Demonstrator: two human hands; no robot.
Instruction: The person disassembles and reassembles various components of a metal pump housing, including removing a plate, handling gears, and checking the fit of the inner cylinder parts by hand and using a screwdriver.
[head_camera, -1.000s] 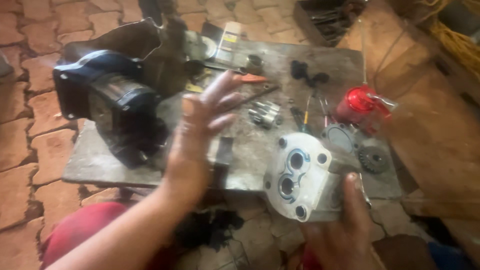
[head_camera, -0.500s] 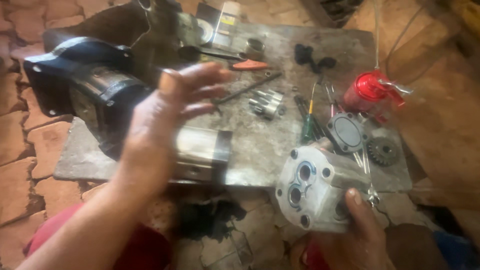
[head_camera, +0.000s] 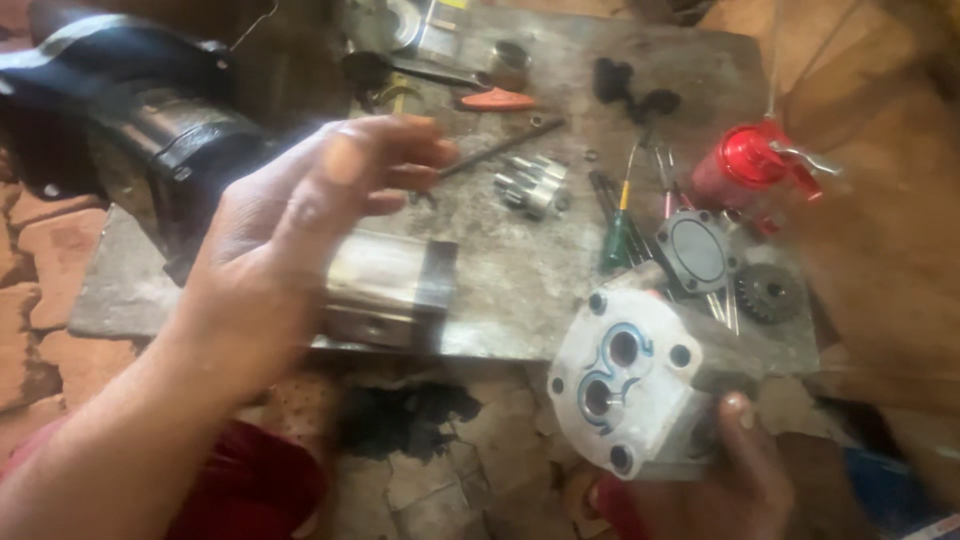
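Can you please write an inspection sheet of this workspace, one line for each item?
Surface: grey metal plate, stained, on a brick floor.
Job's things: pump housing, its face with two bores towards the camera; metal block lying on the plate.
Clutter: gears, screwdrivers, round cover, gear wheel, red oil can, black motor.
Hands: right hand holds the housing from below; left hand open, blurred, above the block.
Cables: nothing seen.
Surroundings: red cloth, black rag on the floor.
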